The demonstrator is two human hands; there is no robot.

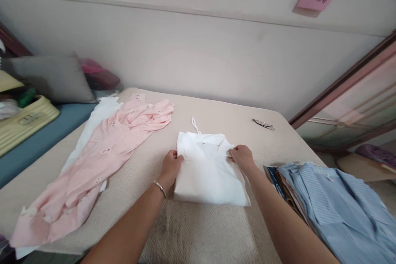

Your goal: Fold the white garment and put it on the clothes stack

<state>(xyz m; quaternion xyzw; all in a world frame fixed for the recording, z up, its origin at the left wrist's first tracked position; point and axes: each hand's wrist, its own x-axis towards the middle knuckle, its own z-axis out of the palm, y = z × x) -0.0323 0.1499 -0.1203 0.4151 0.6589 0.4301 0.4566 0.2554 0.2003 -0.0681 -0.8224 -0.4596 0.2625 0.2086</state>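
A white shirt [210, 177], folded into a near-square with its collar at the far side, lies in front of me on the beige covered surface. My left hand [170, 169] pinches its left edge, thumb on top of the cloth. On the opposite side my right hand [242, 156] grips the right edge close to the collar, fingers partly tucked under. A thin white strap [194, 123] sticks out beyond the collar onto the cover.
Left of the shirt a pink garment [114, 140] is spread over a white one [93, 128]. A pile topped by a blue shirt [337, 202] sits at right. Eyeglasses [262, 124] lie near the back right. A grey cushion [52, 78] and yellow basket [34, 111] stand far left.
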